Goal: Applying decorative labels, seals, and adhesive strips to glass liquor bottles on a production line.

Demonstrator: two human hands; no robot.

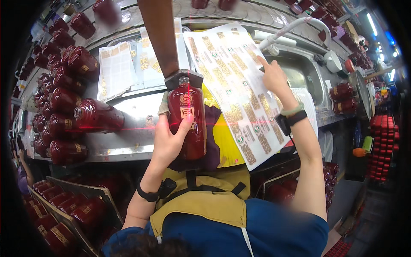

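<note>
Largest first, we see one metal table (132, 145), with one sink (305, 72) set into it at the right. Across it we follow both forearms, rising from the lower edge with elbows bent, the left one short and upright, the right one reaching farther forward.

We count one long label sheet (227, 92) in front of the right forearm, slanting over one yellow sheet (224, 143). One brown post (159, 36) comes down from the top edge, its end right by the neck of one red bottle (195, 143), which is in front of the person at the table's near side.

We find the left hand (167, 139) wrapped on that bottle's left flank, its grip closed around it, thumb laid across the front. The right hand (275, 78) is at the label sheet's right edge, index finger stretched forward; we cannot tell whether its grip pinches anything.

We count one more bottle (105, 116) lying sideways at the left, beside crowded bottles too overlapped to number, and two by the sink. Smallest, we count two black wristbands (147, 195), one per arm.
</note>
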